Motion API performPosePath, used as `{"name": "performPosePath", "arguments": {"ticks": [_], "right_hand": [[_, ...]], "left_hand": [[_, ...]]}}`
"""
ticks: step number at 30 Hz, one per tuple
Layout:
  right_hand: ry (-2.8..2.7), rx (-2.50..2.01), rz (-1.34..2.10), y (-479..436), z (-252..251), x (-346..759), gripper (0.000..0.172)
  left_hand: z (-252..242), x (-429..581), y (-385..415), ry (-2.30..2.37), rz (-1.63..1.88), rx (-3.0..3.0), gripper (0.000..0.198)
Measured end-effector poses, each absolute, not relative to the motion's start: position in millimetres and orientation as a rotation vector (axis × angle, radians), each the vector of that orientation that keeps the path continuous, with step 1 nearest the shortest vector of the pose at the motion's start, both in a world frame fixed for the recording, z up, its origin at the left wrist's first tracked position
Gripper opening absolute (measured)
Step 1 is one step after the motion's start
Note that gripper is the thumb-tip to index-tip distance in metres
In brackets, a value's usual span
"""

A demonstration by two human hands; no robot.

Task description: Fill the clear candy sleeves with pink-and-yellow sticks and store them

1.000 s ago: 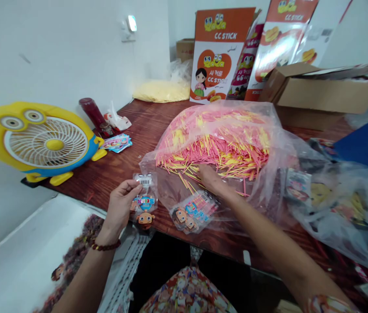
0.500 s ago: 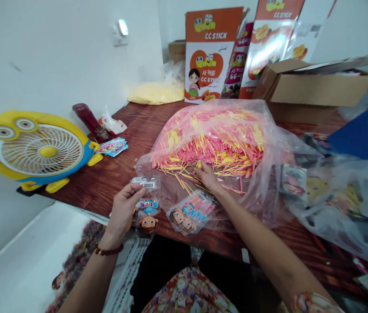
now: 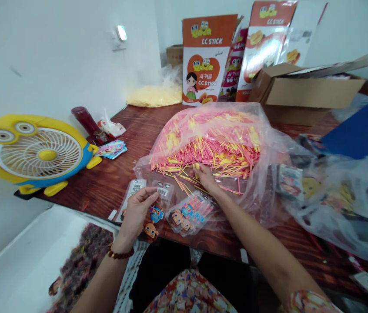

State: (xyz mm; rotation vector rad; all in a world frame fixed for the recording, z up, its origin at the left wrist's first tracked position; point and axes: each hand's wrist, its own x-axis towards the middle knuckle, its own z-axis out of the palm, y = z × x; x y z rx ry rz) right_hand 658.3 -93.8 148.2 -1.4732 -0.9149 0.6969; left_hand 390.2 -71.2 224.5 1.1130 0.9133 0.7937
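Note:
My left hand [image 3: 140, 211] pinches the upper part of a clear printed packet [image 3: 156, 214] at the table's near edge. Another flat packet [image 3: 135, 188] lies partly behind that hand. My right hand [image 3: 206, 179] is closed on a few thin yellow sticks [image 3: 196, 166], whose ends show at the fingertips. It rests at the near edge of a large heap of pink and yellow sticks [image 3: 210, 150], in an open clear plastic bag [image 3: 262, 130]. Between my hands lies a small pile of printed packets [image 3: 189, 215], with loose sticks just beyond.
A yellow and blue character fan [image 3: 45, 152] stands at the left, near a dark red bottle [image 3: 86, 119] and small cards [image 3: 112, 149]. Printed cartons [image 3: 207, 61] and an open cardboard box [image 3: 308, 93] stand behind. Plastic bags [image 3: 343, 208] lie at the right.
My left hand has moved right with the packet, which is now closer to the pile. A second packet shows at its left. My right hand stays by the sticks.

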Motion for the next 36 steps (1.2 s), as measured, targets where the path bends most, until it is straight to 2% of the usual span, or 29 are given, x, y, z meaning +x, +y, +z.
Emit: {"name": "performPosePath", "arguments": {"ticks": [5, 9, 14, 18, 24, 29, 33, 36], "right_hand": [[-0.634, -1.154, 0.875, -111.9, 178.2, 648.5, 0.033], [-0.71, -1.107, 0.906, -140.0, 206.7, 636.8, 0.033], [-1.185, -1.366, 0.672, -173.6, 230.5, 629.6, 0.026], [-1.516, -1.513, 0.477, -185.7, 239.2, 624.1, 0.032], [-1.67, -1.545, 0.412, -187.2, 241.3, 620.4, 0.032], [-1.335, -1.506, 0.542, -190.1, 238.9, 624.5, 0.025], [-0.779, -1.156, 0.642, -190.8, 250.2, 613.9, 0.016], [-0.64, -0.98, 0.63, -188.5, 261.7, 599.1, 0.015]], "left_hand": [[221.0, 407.6, -79.8, 0.835, 0.672, 1.268, 0.026], [211.7, 427.7, -83.7, 0.766, 0.633, 1.395, 0.026], [205.4, 442.8, -84.7, 0.706, 0.604, 1.582, 0.024], [211.7, 446.7, -89.5, 0.702, 0.541, 1.69, 0.024], [216.3, 446.5, -95.3, 0.667, 0.494, 1.801, 0.03], [218.2, 441.8, -100.1, 0.63, 0.547, 1.846, 0.03], [219.2, 440.6, -105.5, 0.582, 0.58, 1.888, 0.031], [218.3, 442.8, -108.8, 0.549, 0.61, 1.902, 0.03]]}}
